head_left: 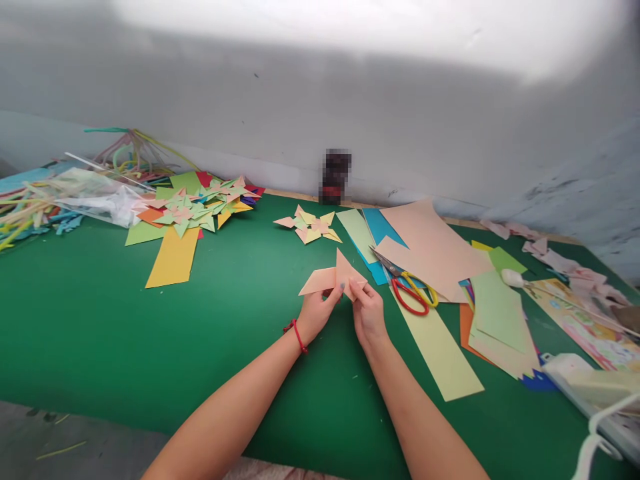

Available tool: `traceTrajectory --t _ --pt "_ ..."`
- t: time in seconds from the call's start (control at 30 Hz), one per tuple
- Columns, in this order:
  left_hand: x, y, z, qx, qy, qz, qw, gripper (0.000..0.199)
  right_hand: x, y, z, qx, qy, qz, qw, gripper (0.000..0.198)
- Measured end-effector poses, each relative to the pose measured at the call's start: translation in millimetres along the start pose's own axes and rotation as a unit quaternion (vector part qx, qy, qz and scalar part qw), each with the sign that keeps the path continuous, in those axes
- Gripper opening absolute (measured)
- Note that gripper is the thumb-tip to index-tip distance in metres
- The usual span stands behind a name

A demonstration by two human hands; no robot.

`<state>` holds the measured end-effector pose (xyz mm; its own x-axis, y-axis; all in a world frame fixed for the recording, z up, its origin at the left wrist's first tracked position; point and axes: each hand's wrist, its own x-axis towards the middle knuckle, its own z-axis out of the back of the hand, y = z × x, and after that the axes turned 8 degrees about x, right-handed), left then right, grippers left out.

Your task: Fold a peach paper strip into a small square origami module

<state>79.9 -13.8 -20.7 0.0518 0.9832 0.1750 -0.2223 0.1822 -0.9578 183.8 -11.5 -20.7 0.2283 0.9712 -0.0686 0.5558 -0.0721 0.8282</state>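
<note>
Between my hands is a folded piece of pale pink paper (321, 280), held above the green table. My left hand (317, 312) pinches its middle, thumb on top, and a red cord bracelet circles that wrist. On the right side, my right hand (369, 310) grips the paper's other end with thumb and fingers. One pointed flap stands up between the two hands. Just beyond lies a folded paper star (314, 225) in pink and yellow. Scissors (413, 287) with red and yellow handles rest on paper sheets to the right of my right hand.
A pale green paper strip (440, 353) and a large pink sheet (430, 233) lie right of centre. More coloured sheets (500, 313) sit farther right. Several folded stars (193, 210) and a yellow strip (173, 257) are on the left, beside pipe cleaners (25, 213). A wall borders the green table (125, 333).
</note>
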Motion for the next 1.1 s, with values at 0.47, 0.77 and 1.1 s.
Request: traceTrajectory --t 0.47,0.77,1.1 --pt "1 -3 19 0.167 -0.086 -0.142 0.972 0.016 -5 1 0 -0.176 -0.014 0.051 0.983 0.033" --pt "-1 1 20 0.270 -0.053 -0.206 0.939 0.018 -15 5 -15 -0.011 0.154 -0.050 0.987 0.033" --pt "4 4 17 0.252 -0.047 -0.190 0.948 0.028 -7 17 -9 0.079 0.127 -0.146 0.978 0.035"
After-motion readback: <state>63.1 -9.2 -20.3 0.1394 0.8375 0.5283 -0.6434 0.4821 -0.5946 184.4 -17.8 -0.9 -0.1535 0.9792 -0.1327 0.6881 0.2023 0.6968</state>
